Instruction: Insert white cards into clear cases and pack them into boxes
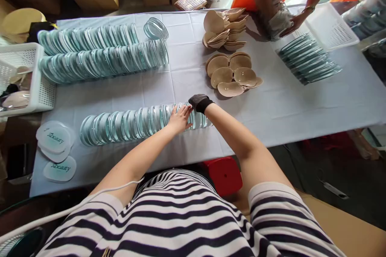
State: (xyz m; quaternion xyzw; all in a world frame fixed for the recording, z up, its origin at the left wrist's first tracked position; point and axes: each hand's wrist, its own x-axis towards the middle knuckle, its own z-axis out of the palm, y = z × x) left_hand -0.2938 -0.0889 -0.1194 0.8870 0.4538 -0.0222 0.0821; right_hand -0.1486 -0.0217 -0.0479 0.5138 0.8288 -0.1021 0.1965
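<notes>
A long row of round, clear-and-teal plastic cases [129, 124] stands on edge along the near side of the table. My bare left hand [180, 118] rests on the right part of this row, fingers stretched out and a little apart. Close beside it, my right hand [199, 102] wears a dark knitted glove and touches the top of the same row. Its fingers point down and are mostly hidden, so their grip does not show. A few cases stick out to the right beneath my right wrist.
Two more case rows [102, 62] lie at the back left, near a white basket [45, 88]. Printed oval cards [60, 168] lie front left. Beige bra cups [229, 68] are stacked mid-table. Across the table, a co-worker's hands [289, 24] handle a clear bag beside teal packs [307, 58].
</notes>
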